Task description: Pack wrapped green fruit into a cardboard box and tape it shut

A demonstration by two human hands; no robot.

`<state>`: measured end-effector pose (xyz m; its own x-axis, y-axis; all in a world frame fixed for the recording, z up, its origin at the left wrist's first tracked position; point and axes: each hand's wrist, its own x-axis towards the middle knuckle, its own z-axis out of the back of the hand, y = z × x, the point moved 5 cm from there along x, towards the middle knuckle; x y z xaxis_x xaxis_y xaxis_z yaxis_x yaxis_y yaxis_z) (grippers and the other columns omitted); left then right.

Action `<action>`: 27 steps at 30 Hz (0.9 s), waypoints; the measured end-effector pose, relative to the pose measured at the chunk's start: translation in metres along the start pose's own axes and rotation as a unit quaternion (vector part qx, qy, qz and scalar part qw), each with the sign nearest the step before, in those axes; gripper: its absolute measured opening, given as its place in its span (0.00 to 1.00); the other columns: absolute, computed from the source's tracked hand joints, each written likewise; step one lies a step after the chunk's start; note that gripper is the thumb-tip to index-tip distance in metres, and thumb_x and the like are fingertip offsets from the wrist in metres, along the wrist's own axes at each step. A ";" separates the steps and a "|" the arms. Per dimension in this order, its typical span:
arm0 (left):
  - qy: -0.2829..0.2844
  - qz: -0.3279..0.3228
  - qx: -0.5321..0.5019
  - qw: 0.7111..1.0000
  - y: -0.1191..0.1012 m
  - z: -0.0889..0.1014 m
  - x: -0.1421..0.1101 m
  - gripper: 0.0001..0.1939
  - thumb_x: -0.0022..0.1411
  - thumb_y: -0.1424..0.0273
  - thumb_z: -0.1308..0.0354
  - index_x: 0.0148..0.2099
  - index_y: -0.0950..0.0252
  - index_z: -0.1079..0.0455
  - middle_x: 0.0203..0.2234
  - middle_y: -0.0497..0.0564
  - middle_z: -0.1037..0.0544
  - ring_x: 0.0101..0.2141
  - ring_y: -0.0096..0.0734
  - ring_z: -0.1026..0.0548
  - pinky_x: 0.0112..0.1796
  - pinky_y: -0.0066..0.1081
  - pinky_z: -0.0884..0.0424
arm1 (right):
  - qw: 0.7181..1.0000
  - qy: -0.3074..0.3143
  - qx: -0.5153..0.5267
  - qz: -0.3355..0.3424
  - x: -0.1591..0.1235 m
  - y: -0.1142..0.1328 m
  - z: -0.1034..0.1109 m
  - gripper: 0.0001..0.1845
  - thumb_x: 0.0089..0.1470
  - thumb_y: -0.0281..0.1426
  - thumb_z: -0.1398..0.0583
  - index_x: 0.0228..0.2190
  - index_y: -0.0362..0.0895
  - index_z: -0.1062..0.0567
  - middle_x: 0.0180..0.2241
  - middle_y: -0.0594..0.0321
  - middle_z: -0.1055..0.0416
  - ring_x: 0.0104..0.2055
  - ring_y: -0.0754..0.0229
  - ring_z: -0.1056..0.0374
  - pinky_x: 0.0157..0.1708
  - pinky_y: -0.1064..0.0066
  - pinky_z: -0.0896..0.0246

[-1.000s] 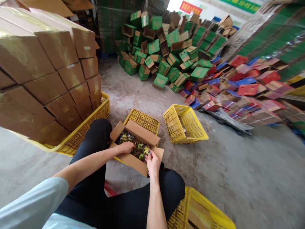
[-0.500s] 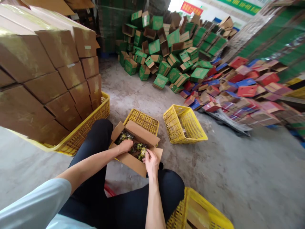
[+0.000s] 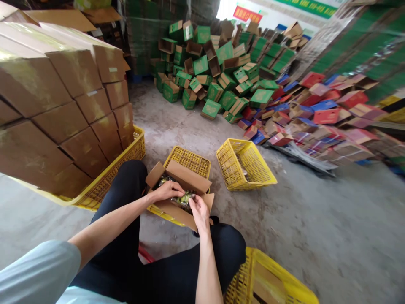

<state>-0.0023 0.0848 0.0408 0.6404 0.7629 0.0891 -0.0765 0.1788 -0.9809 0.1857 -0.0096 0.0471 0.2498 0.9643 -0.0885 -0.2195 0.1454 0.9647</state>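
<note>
An open cardboard box point(image 3: 189, 176) sits in front of me with its flaps spread, on top of a yellow plastic crate point(image 3: 199, 161). Over the box, a clear plastic packet point(image 3: 184, 200) with yellow-green and dark contents is pinched between both hands. My left hand point(image 3: 168, 190) grips its left end, fingers closed. At the right end, my right hand point(image 3: 200, 212) has its thumb and fingers closed on the packet's edge. Further shiny packets point(image 3: 163, 180) show inside the box near its left end, partly covered by my left hand. What exactly the packets contain is too small to tell.
Stacked brown cartons point(image 3: 66, 109) stand in a large yellow crate point(image 3: 95, 192) on my left. A tilted yellow basket point(image 3: 247, 164) is ahead right, and another yellow crate point(image 3: 284, 280) by my right knee. Heaped green boxes point(image 3: 202, 65) and red-blue boxes point(image 3: 325, 116) lie beyond.
My left hand has come up from inside the box and moved right, onto the packet. The packet is now lifted and stretched between both hands. My view has shifted slightly.
</note>
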 end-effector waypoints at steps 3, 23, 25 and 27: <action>-0.004 -0.003 -0.001 1.000 -0.006 -0.003 -0.002 0.14 0.62 0.59 0.34 0.42 0.65 0.16 0.37 0.54 0.16 0.39 0.37 0.20 0.45 0.31 0.28 | 1.000 0.015 0.005 -0.006 -0.002 -0.002 0.002 0.24 0.51 0.52 0.33 0.38 0.45 0.19 0.36 0.55 0.17 0.39 0.48 0.21 0.40 0.60 0.24; -0.063 0.206 -0.278 0.936 0.006 -0.010 -0.011 0.28 0.47 0.49 0.25 0.38 0.68 0.21 0.32 0.51 0.20 0.33 0.30 0.23 0.41 0.31 0.25 | 0.988 -0.079 0.103 -0.078 -0.003 0.000 0.012 0.27 0.50 0.54 0.33 0.41 0.46 0.21 0.41 0.55 0.19 0.43 0.48 0.23 0.36 0.63 0.24; -0.086 0.210 -0.267 0.936 0.010 -0.008 -0.010 0.29 0.46 0.48 0.25 0.38 0.69 0.21 0.31 0.51 0.20 0.32 0.30 0.23 0.39 0.30 0.25 | 0.988 -0.060 0.109 -0.092 -0.003 0.002 0.009 0.30 0.50 0.54 0.33 0.45 0.46 0.21 0.43 0.53 0.19 0.44 0.47 0.22 0.35 0.63 0.23; -0.098 0.207 -0.256 0.939 0.011 -0.007 -0.010 0.29 0.46 0.47 0.26 0.37 0.69 0.22 0.30 0.51 0.20 0.31 0.29 0.24 0.37 0.29 0.25 | 0.989 -0.034 0.105 -0.097 -0.003 0.004 0.005 0.31 0.49 0.54 0.32 0.47 0.46 0.21 0.45 0.53 0.19 0.44 0.47 0.22 0.36 0.63 0.23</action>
<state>-0.0046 0.0751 0.0277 0.4804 0.8096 -0.3374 0.1215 -0.4424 -0.8886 0.1886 -0.0134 0.0524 0.3325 0.9045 -0.2670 0.0378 0.2701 0.9621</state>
